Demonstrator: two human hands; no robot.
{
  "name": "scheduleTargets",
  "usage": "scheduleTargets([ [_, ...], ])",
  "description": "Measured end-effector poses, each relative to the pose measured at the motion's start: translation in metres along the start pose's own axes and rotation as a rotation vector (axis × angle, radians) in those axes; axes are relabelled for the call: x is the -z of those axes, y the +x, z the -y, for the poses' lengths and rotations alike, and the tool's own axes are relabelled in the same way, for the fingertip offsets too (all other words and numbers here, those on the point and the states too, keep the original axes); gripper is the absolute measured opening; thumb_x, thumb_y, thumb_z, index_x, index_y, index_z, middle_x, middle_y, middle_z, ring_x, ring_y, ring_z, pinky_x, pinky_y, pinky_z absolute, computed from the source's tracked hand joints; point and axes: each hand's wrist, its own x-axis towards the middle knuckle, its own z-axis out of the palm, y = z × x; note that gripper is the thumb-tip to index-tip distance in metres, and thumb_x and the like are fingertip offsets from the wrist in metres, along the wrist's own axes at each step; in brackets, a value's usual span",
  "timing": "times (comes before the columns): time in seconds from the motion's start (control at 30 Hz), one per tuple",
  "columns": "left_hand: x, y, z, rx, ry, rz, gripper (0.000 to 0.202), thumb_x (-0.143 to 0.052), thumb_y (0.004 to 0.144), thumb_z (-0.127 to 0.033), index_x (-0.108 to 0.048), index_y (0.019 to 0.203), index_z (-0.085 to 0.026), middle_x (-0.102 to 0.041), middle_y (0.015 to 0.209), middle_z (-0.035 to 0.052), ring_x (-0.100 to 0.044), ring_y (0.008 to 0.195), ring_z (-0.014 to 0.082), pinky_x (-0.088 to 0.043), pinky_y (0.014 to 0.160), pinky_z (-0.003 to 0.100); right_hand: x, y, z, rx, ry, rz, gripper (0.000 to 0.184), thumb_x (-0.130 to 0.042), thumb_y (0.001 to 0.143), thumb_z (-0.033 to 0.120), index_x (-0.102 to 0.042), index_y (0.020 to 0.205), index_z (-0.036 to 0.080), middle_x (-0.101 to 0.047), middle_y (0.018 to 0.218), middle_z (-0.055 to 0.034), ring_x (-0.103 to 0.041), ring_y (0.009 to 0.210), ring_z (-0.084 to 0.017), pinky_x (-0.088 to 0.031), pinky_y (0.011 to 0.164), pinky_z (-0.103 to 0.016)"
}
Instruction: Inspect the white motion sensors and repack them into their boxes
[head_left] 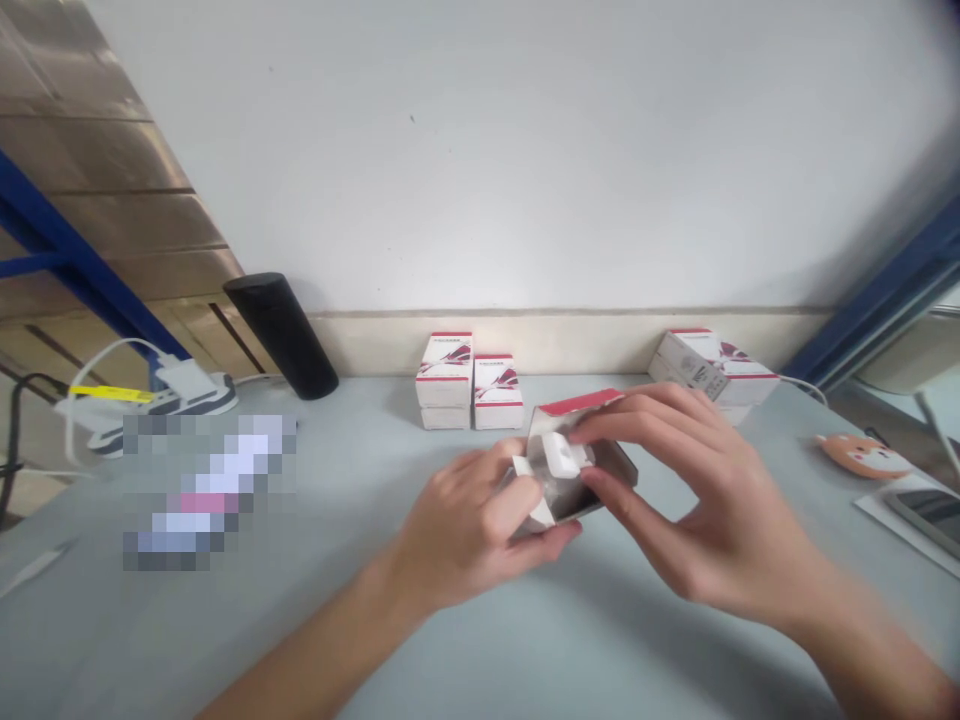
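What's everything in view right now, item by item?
open cardboard box: one, red and white, silvery inside, between the hands
white insert: one, white, in the open box
closed boxes: about six, red and white, in three groups along the wall
black cylinder: one, black, back left
power strip: one, white, yellow label, left
pixelated object: one, colour unclear, left on table
dog-faced pad: one, orange, right
smartphone: one, dark screen, far right
table: one, pale grey
left hand: one, holding box
right hand: one, fingers on insert
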Motion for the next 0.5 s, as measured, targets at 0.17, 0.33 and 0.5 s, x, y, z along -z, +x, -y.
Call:
scheduleTargets([
  [0.17, -0.0002, 0.0018, -0.0025, -0.016, 0.001, -0.013, 0.021, -0.069, 0.095, -0.033, -0.058, 0.083, -0.020, -0.057, 0.079, 0.0007, -0.056, 0.062, 0.0119, -0.048, 0.055, 0.023, -0.0020, 0.0003, -0.0003, 0.024, 0.010, 0.046, 0.025, -0.066, 0.092, 0.015, -0.071, 0.113, 0.027, -0.072, 0.098, -0.0041, -0.064, 0.094, -0.025, -0.048, 0.083, -0.044],
  [0.33, 0.0004, 0.0027, -0.0043, 0.030, -0.014, 0.001, 0.027, -0.069, 0.095, -0.033, -0.052, 0.078, -0.020, -0.055, 0.077, -0.0006, -0.054, 0.061, 0.0110, -0.047, 0.054, 0.022, -0.0008, -0.0002, -0.0020, -0.006, 0.024, 0.050, 0.024, -0.065, 0.093, 0.016, -0.073, 0.113, 0.027, -0.068, 0.098, -0.0046, -0.062, 0.091, -0.024, -0.048, 0.082, -0.043],
  [0.5, -0.0012, 0.0002, -0.0013, 0.055, -0.050, -0.007, 0.022, -0.069, 0.094, -0.032, -0.052, 0.085, -0.021, -0.056, 0.078, -0.0019, -0.055, 0.060, 0.0106, -0.048, 0.053, 0.022, -0.0047, -0.0016, -0.0060, -0.062, 0.089, 0.072, 0.024, -0.064, 0.099, 0.023, -0.075, 0.118, 0.032, -0.067, 0.107, -0.0052, -0.064, 0.095, -0.022, -0.051, 0.082, -0.040],
])
